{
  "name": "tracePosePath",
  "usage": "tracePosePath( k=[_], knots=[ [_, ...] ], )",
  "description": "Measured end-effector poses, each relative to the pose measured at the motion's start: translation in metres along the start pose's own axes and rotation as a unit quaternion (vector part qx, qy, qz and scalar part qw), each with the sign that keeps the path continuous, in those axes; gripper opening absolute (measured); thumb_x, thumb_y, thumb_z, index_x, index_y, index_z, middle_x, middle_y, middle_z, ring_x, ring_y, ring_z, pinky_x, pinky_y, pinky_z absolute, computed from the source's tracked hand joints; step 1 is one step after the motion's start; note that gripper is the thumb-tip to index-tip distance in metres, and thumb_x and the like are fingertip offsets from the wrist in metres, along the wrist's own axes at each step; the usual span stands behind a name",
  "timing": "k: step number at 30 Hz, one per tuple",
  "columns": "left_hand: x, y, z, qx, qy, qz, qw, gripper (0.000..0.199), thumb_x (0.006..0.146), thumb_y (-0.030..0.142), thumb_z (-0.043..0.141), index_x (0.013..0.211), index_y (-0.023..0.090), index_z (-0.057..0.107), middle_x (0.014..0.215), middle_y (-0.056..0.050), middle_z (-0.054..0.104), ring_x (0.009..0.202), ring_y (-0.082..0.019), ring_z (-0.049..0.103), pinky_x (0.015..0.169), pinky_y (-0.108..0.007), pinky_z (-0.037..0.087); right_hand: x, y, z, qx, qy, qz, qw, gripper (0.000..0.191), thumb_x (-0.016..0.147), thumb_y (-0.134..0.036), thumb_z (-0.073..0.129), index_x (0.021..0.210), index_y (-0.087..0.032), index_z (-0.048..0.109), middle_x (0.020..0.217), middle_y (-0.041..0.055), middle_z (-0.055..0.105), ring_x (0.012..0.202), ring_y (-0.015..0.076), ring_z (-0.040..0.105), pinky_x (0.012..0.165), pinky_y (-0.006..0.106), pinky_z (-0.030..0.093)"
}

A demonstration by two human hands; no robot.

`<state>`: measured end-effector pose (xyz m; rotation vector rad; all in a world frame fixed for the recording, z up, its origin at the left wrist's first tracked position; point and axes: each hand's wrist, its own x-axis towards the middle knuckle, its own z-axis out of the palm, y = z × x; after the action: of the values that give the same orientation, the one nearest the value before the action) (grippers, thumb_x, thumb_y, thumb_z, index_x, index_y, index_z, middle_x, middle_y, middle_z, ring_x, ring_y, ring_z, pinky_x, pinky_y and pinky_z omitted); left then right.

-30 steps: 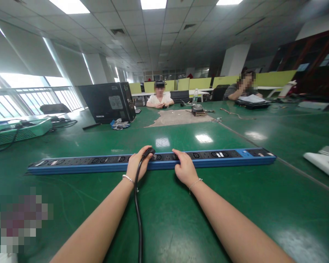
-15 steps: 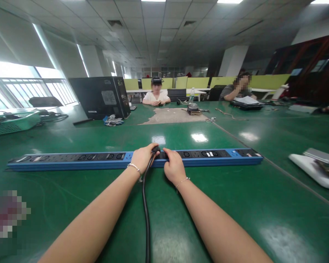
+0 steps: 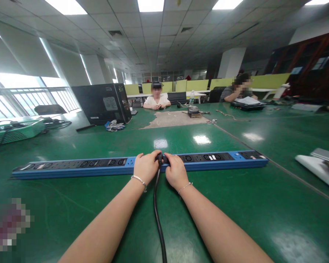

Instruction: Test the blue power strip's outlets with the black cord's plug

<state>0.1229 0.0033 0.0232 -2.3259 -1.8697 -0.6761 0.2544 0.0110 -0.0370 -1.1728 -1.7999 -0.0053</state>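
Observation:
A long blue power strip (image 3: pixel 71 173) with black sockets lies crosswise on the green table (image 3: pixel 106 140). My left hand (image 3: pixel 146 168) is closed on a black plug (image 3: pixel 160 157) at the middle of the strip. From the plug a black cable (image 3: pixel 158 212) runs down toward the near edge of the view. Just right of the plug, my right hand (image 3: pixel 177 171) rests on the strip with its fingers bent against the socket face; what its fingertips touch is hidden. Whether the plug sits in a socket cannot be made out.
A black computer case (image 3: pixel 101 104) and gloves (image 3: pixel 114 126) stand back left, near a green basket (image 3: pixel 16 132). A white device (image 3: pixel 316 170) lies at right. Two people sit across the table, one (image 3: pixel 157 100) in the middle, one (image 3: pixel 237 91) at right.
My left hand and the plug have moved right along the strip, closer to my right hand. The cable has shifted right too. The whole view has tilted slightly upward.

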Motion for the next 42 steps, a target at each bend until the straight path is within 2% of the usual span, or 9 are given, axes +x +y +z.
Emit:
tracePosePath(
  k=[5, 10, 14, 21, 24, 28, 36, 42],
  knots=[
    [-0.003, 0.004, 0.002, -0.004, 0.005, 0.011, 1.000, 0.031, 0.086, 0.027, 0.045, 0.114, 0.029, 0.057, 0.100, -0.003, 0.072, 0.095, -0.019, 0.064, 0.101, -0.042, 0.031, 0.000, -0.003, -0.002, -0.012, -0.020, 0.007, 1.000, 0.052, 0.066, -0.004, 0.040, 0.114, -0.013, 0.058, 0.111, 0.0099, 0.065, 0.104, 0.0209, 0.056, 0.102, 0.041, 0.035],
    [-0.003, -0.001, 0.005, -0.027, 0.012, 0.014, 0.999, 0.031, 0.086, 0.028, 0.046, 0.115, 0.028, 0.057, 0.102, -0.002, 0.071, 0.096, -0.018, 0.063, 0.100, -0.040, 0.032, 0.001, -0.006, -0.005, -0.041, -0.058, 0.009, 0.997, 0.051, 0.071, -0.007, 0.043, 0.120, -0.015, 0.055, 0.111, 0.0087, 0.065, 0.103, 0.0206, 0.055, 0.100, 0.038, 0.035],
    [-0.003, -0.002, 0.005, -0.032, 0.016, 0.018, 0.999, 0.030, 0.086, 0.028, 0.047, 0.114, 0.029, 0.057, 0.103, -0.002, 0.070, 0.097, -0.019, 0.063, 0.099, -0.040, 0.033, 0.000, -0.008, -0.006, -0.050, -0.060, 0.008, 0.997, 0.050, 0.073, -0.008, 0.043, 0.121, -0.014, 0.054, 0.110, 0.0089, 0.065, 0.104, 0.0203, 0.055, 0.100, 0.037, 0.034],
    [0.000, 0.000, 0.002, -0.036, -0.013, 0.022, 0.999, 0.029, 0.087, 0.033, 0.048, 0.114, 0.026, 0.057, 0.103, -0.003, 0.070, 0.094, -0.019, 0.063, 0.086, -0.031, 0.042, 0.001, -0.008, -0.006, -0.044, -0.056, -0.005, 0.997, 0.056, 0.070, -0.008, 0.044, 0.125, -0.015, 0.051, 0.116, 0.0080, 0.062, 0.107, 0.0198, 0.054, 0.099, 0.037, 0.035],
    [0.000, -0.005, 0.006, -0.040, -0.004, 0.015, 0.999, 0.034, 0.087, 0.038, 0.046, 0.118, 0.025, 0.055, 0.106, -0.004, 0.069, 0.095, -0.019, 0.063, 0.086, -0.030, 0.043, 0.000, -0.008, -0.007, -0.048, -0.057, -0.012, 0.997, 0.056, 0.069, -0.007, 0.043, 0.123, -0.015, 0.052, 0.124, 0.0073, 0.058, 0.113, 0.0200, 0.051, 0.100, 0.037, 0.035],
    [0.000, -0.012, 0.012, -0.046, 0.005, 0.015, 0.999, 0.039, 0.088, 0.045, 0.041, 0.118, 0.024, 0.054, 0.101, -0.005, 0.070, 0.091, -0.020, 0.064, 0.082, -0.031, 0.045, 0.000, -0.009, -0.008, -0.055, -0.066, -0.020, 0.996, 0.058, 0.068, -0.006, 0.044, 0.124, -0.016, 0.052, 0.125, 0.0070, 0.058, 0.113, 0.0205, 0.051, 0.100, 0.039, 0.035],
    [-0.004, -0.005, 0.016, -0.047, -0.001, 0.035, 0.998, 0.030, 0.089, 0.027, 0.042, 0.117, 0.029, 0.054, 0.115, -0.001, 0.066, 0.103, -0.017, 0.060, 0.093, -0.035, 0.039, 0.002, -0.006, -0.007, -0.048, -0.060, 0.004, 0.997, 0.043, 0.069, -0.005, 0.044, 0.107, -0.016, 0.061, 0.119, 0.0080, 0.062, 0.111, 0.0206, 0.053, 0.098, 0.038, 0.039],
    [-0.006, -0.010, 0.019, -0.037, -0.008, 0.011, 0.999, 0.033, 0.088, 0.030, 0.043, 0.121, 0.033, 0.051, 0.116, -0.002, 0.065, 0.112, -0.019, 0.055, 0.100, -0.044, 0.032, 0.003, -0.007, -0.008, -0.047, -0.059, -0.005, 0.997, 0.044, 0.069, -0.004, 0.044, 0.107, -0.017, 0.061, 0.118, 0.0075, 0.062, 0.110, 0.0197, 0.054, 0.098, 0.038, 0.040]
  ],
)
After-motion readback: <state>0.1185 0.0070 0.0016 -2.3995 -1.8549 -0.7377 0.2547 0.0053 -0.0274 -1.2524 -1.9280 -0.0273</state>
